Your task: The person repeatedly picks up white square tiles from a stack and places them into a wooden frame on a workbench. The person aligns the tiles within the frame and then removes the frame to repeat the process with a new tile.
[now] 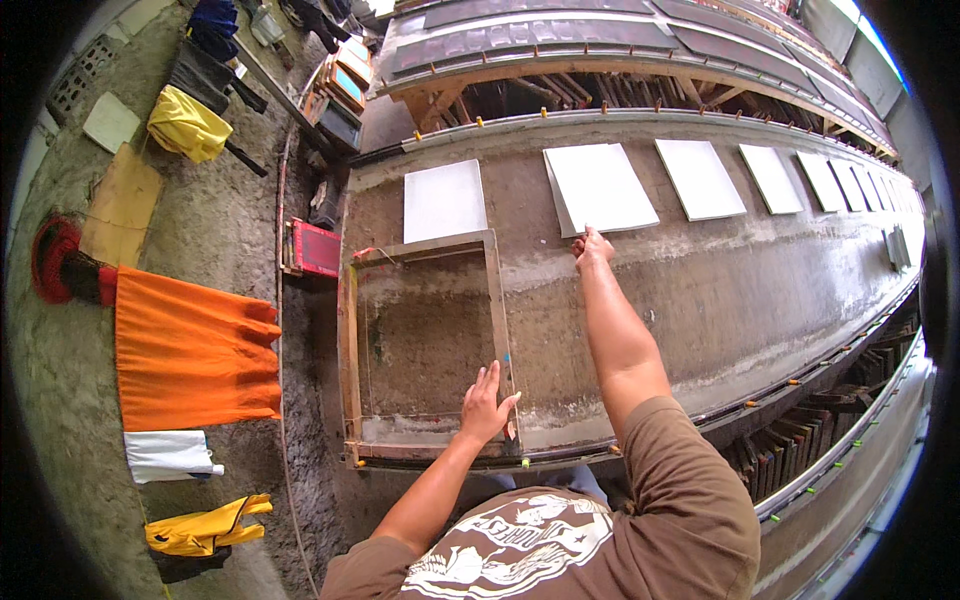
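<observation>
Wooden frame (420,345), square and open in the middle, lies flat on the long grey bench (760,300) at its near edge. The left hand (485,405) rests on the frame's near right corner, fingers spread and flat, gripping nothing. The right hand (592,248) reaches far forward, fingertips touching the near edge of a white sheet (600,187), not yet closed on it. Judged from this, a sheet is being picked up; lifting it would need the fingers to get under its edge. More white sheets (700,178) line the bench's far side.
</observation>
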The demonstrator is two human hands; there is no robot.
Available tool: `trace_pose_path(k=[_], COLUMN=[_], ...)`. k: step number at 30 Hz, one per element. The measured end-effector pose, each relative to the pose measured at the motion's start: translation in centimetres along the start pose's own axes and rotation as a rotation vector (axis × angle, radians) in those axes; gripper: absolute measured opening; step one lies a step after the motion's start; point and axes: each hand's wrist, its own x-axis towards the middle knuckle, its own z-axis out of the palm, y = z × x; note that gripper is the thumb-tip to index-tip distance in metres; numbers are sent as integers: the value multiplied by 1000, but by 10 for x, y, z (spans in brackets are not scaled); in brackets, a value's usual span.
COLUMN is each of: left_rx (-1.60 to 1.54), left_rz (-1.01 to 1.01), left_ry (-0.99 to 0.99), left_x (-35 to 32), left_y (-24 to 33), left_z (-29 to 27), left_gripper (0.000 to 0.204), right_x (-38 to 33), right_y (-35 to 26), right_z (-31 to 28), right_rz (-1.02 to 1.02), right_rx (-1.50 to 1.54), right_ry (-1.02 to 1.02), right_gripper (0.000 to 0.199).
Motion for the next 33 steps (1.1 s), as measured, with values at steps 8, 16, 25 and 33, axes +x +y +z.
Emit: trace_pose_path(k=[8, 16, 25, 33], left_rx=[-21, -720, -997, -948], left_rz=[2, -191, -43, -151], left_ry=[-54, 367, 426, 345], left_x=[9, 31, 26, 15], left_y=[4, -94, -171, -189], left_z=[-20, -129, -194, -177], left_gripper=[86, 59, 51, 40], right_x=[-26, -209, -257, -260], right_y=[-38, -39, 61, 127], right_z=[-19, -42, 0, -13], right_rz=[-538, -455, -364, -446], right_rx=[14, -33, -355, -690], right_ry=[-298, -589, -769, -543], right_gripper=[22, 27, 25, 65])
